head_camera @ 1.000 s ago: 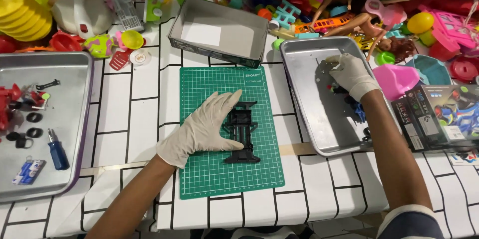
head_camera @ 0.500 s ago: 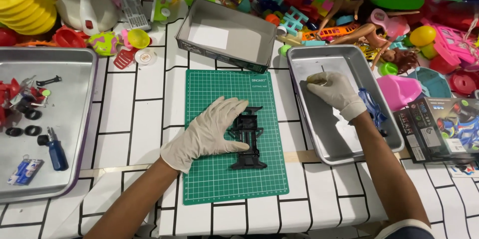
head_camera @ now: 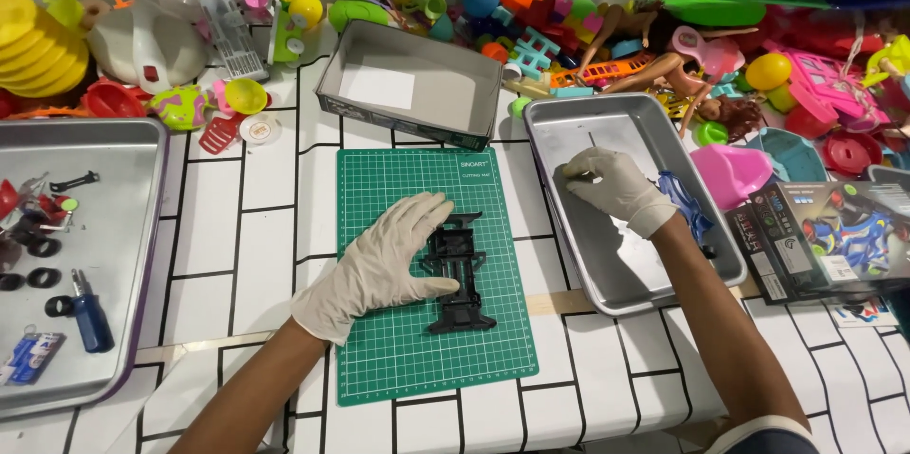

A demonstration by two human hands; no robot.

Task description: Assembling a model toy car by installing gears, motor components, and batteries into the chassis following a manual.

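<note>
Left hand [head_camera: 379, 264] flat, fingers spread on black chassis [head_camera: 459, 272]; right hand [head_camera: 611, 187] fingers pinched in tray [head_camera: 607, 283].

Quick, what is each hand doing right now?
Left hand: open, flat, steadying the black toy car frame on the green mat.
Right hand: fingers pinched in the metal tray; what it holds cannot be told.

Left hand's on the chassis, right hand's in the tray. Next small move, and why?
Probably lift the right hand out of the tray and bring it over to the chassis. Its fingertips are pinched on the tray floor as if closing on a small part, too small to identify. The left hand already steadies the black chassis on the green mat, so it looks ready to receive one.
</note>
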